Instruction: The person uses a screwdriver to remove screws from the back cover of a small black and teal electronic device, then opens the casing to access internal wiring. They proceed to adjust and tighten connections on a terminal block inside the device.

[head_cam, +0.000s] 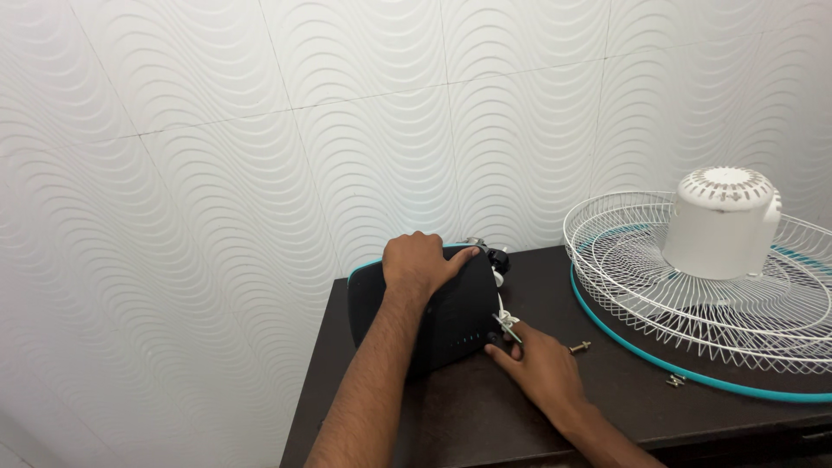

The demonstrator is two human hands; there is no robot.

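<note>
My left hand [419, 263] is clamped over the dark fan base [433, 312], tipped up at the worktop's [485, 416] back-left corner. Right hand [539, 364] pinches a white cord [505, 321] at its side. Risks: base slips off the left edge; loose bolt [579, 347] rolls away.

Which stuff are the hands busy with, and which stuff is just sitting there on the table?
Busy with:
left hand gripping the dark fan base
right hand at the white cord by the base

Just sitting there:
white wire fan grille
white motor cover
bolt
small screw
dark table
</note>
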